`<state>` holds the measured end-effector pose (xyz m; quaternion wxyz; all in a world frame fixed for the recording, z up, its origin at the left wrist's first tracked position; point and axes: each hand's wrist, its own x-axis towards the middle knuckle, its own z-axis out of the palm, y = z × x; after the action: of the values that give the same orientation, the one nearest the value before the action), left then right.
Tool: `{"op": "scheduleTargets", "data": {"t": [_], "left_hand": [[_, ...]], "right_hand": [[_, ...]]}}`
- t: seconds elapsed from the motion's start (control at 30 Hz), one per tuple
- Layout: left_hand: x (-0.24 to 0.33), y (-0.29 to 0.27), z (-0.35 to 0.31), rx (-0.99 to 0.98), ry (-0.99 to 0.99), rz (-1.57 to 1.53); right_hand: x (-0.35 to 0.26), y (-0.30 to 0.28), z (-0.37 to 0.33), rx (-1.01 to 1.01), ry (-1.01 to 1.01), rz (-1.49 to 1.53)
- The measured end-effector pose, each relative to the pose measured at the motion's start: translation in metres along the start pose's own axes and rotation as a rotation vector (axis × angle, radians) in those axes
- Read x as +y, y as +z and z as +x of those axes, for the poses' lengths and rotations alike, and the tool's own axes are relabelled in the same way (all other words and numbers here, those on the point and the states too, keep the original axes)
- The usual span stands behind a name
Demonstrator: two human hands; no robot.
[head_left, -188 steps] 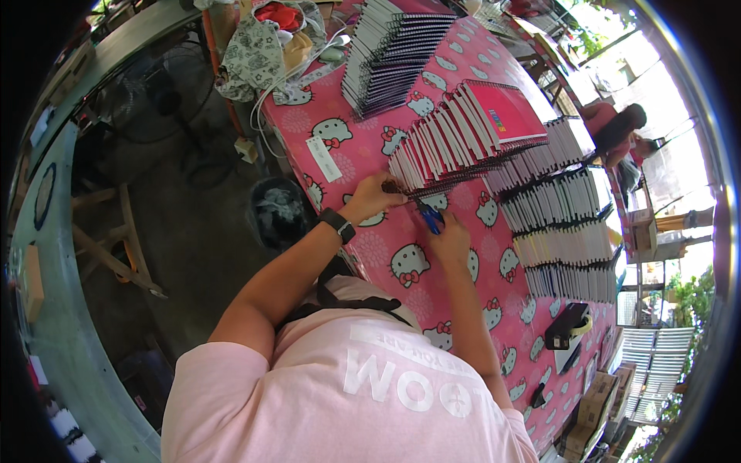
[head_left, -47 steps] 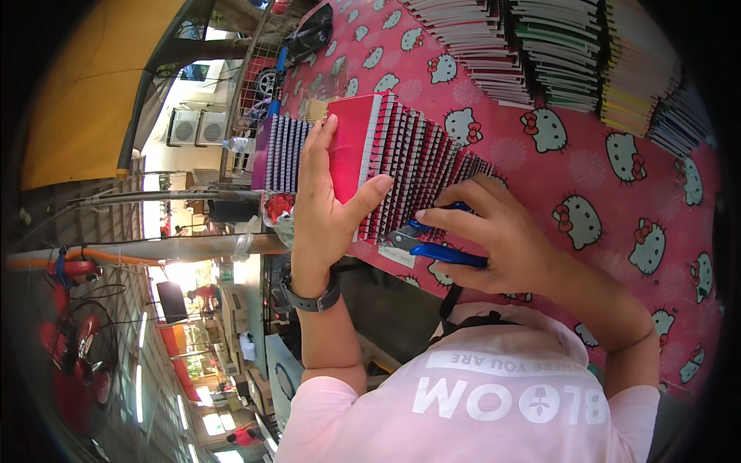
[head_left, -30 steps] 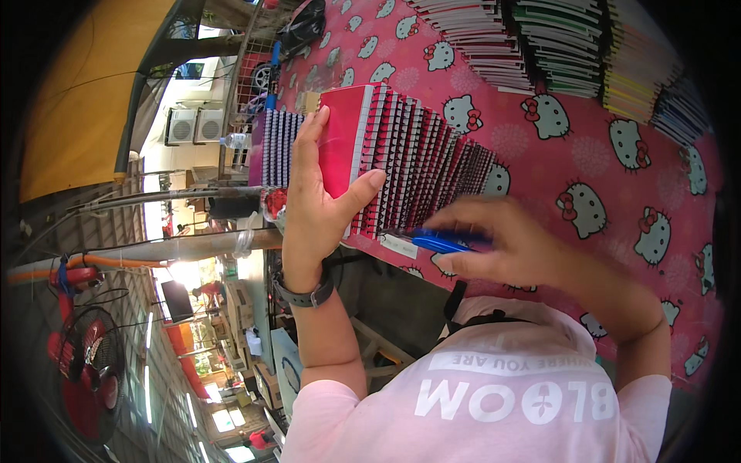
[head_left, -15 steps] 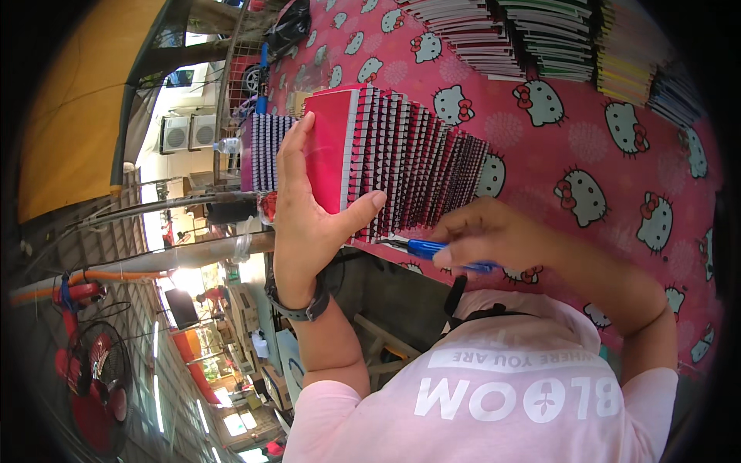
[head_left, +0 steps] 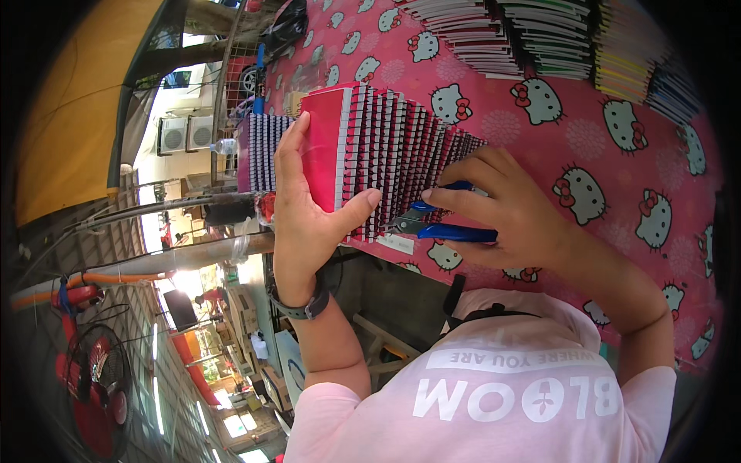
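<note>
A fanned row of red-covered spiral notebooks point(head_left: 324, 147) lies on the pink table, with black wire bindings facing up. My left hand point(head_left: 305, 185) holds its left end, fingers along the cover and thumb on the bindings. My right hand point(head_left: 509, 204) is closed around blue-handled pliers point(head_left: 459, 232), whose handles are spread apart. Their dark jaws reach the near ends of the bindings; the exact contact point is too small to make out. A small white slip point(head_left: 395, 244) shows beside the jaws at the table edge.
The pink, cat-patterned tablecloth point(head_left: 509, 127) covers the table. Stacks of notebooks point(head_left: 548, 42) stand at the far right. More spiral notebooks point(head_left: 262, 154) lie left of my hand, near a plastic bottle point(head_left: 225, 147). A red fan point(head_left: 100, 370) is off to the left.
My right hand has shifted slightly up, and the pliers' handles have gone from close together to spread. My left hand stays on the notebooks.
</note>
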<state>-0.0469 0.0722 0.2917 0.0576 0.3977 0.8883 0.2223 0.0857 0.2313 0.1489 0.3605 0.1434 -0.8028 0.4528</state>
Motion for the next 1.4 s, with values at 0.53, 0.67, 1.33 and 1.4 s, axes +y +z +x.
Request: {"op": "scheduleTargets", "data": {"t": [0.53,0.67,1.33,1.4], "left_hand": [[-0.002,0.001,-0.001,0.006,0.039,0.035],[-0.003,0.002,-0.001,0.007,0.007,-0.007],[-0.004,0.001,-0.002,0.011,0.015,0.054],[-0.003,0.001,-0.002,0.013,0.017,0.045]], "right_hand": [[-0.008,-0.007,0.001,-0.167,0.307,0.321],[-0.008,-0.008,-0.003,-0.064,0.114,0.069],[0.009,0.012,-0.016,-0.041,0.038,-0.059],[0.01,0.008,-0.016,-0.015,0.055,0.01]]}}
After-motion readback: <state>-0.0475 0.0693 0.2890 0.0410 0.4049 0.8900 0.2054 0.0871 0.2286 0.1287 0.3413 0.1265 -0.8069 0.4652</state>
